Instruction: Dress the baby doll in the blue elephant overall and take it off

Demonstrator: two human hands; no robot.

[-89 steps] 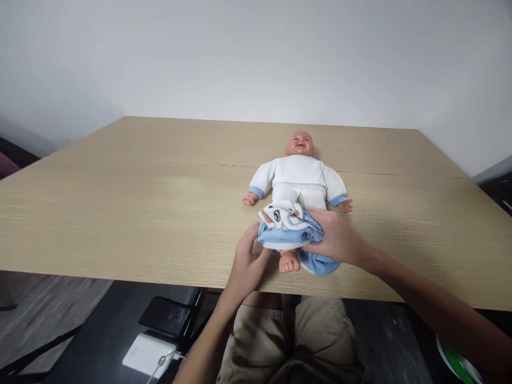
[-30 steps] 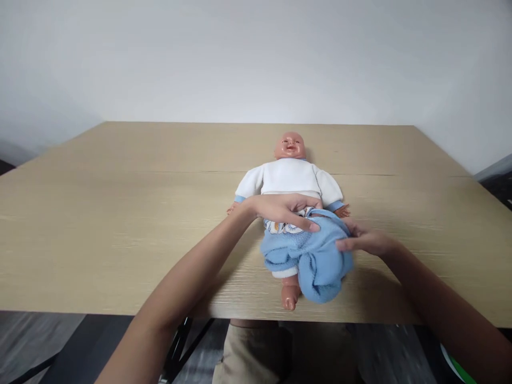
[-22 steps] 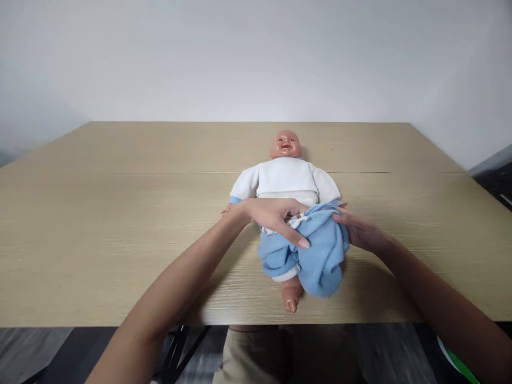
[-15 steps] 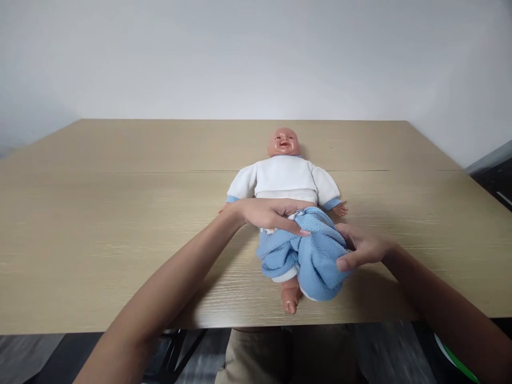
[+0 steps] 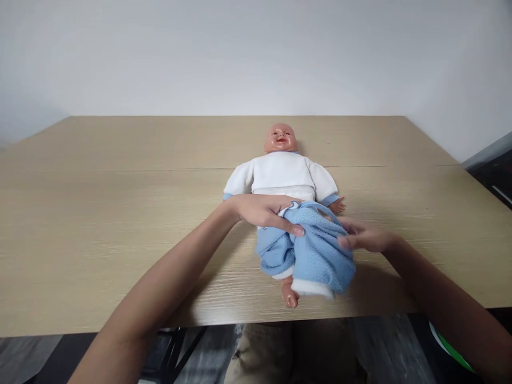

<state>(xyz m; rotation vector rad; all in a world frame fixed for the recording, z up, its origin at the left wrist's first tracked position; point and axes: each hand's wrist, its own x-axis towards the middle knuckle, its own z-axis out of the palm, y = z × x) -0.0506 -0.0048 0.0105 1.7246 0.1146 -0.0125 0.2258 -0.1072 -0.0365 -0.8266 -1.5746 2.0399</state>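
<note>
Blue pants (image 5: 320, 245) pinched at twelve o'clock by left hand (image 5: 270, 213), clamped at three o'clock by right hand (image 5: 364, 237), baby doll (image 5: 283, 170) laid underneath.

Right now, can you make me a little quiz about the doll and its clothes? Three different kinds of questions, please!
1. True or false: the doll lies face up on the table.

2. What pokes out below the blue pants?
A) an ear
B) a bare foot
C) an elbow

3. Fill in the colour: the left hand and right hand hold the blue pants, and the doll's top is ____.

Key: 1 true; 2 B; 3 white.
</note>
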